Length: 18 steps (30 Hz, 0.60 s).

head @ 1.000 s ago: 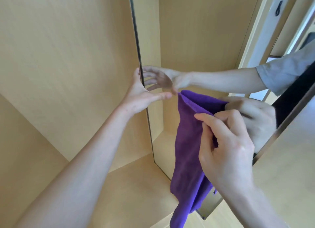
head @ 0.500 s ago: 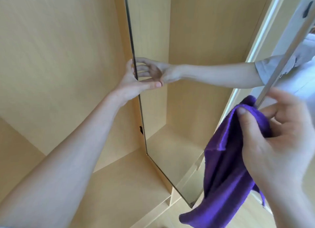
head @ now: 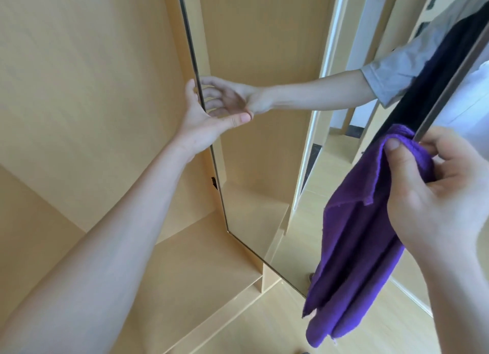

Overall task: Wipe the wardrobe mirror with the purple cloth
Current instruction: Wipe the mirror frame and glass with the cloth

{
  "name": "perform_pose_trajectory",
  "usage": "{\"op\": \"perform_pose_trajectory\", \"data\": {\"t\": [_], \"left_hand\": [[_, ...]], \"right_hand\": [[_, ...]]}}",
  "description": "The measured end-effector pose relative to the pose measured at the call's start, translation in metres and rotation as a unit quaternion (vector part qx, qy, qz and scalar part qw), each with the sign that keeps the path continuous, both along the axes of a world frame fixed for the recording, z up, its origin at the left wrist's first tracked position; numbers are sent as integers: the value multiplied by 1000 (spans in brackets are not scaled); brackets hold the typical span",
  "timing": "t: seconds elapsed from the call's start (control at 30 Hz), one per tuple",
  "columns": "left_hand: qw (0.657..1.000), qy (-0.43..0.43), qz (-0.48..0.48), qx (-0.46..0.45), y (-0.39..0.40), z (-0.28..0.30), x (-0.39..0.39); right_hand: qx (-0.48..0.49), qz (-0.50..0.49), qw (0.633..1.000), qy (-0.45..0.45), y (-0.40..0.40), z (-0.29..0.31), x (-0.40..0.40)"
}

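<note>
The purple cloth (head: 354, 237) hangs in long loose folds at the lower right of the view, in front of the mirror's lower right part, its top bunched up against the mirror's right edge. The right hand (head: 447, 195) holds it there: the thumb lies across the near side of the bunched top and the curled fingers (head: 434, 139) close round it from behind, so the rest of the cloth drops freely below the hand. The wardrobe mirror (head: 267, 49) is a tall frameless pane on a door panel set at an angle to the wardrobe's pale wood interior, with a thin dark edge down its left side and along its slanted bottom. The left hand (head: 203, 121) grips that left edge about midway up, thumb lying along the glass face and the fingers wrapped behind the pane, where only their reflection shows. The glass reflects the outstretched arm, a grey short sleeve (head: 391, 76), a dark garment and a bright doorway. Left of the mirror rise the wardrobe's wooden walls (head: 87, 84), and a wooden shelf (head: 195, 266) runs below both arms.
</note>
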State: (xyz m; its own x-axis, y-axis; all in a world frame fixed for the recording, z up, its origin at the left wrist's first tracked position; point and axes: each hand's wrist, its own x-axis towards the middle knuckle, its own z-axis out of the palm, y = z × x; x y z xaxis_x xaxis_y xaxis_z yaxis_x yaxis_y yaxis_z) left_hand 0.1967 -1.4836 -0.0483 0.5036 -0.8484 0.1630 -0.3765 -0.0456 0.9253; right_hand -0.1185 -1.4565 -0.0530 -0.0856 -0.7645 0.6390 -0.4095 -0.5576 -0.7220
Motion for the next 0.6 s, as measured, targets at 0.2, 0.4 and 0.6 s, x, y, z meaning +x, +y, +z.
{"op": "perform_pose_trajectory", "data": {"t": [0.2, 0.4, 0.6], "left_hand": [[999, -26, 35, -23, 15, -9, -26], [994, -46, 86, -47, 39, -12, -45], [979, -94, 182, -19, 69, -13, -65]], "right_hand": [[-5, 20, 1000, -9, 3, -4, -32], [-10, 51, 999, -3, -17, -3, -55], [23, 102, 995, 7, -56, 2, -71]]}}
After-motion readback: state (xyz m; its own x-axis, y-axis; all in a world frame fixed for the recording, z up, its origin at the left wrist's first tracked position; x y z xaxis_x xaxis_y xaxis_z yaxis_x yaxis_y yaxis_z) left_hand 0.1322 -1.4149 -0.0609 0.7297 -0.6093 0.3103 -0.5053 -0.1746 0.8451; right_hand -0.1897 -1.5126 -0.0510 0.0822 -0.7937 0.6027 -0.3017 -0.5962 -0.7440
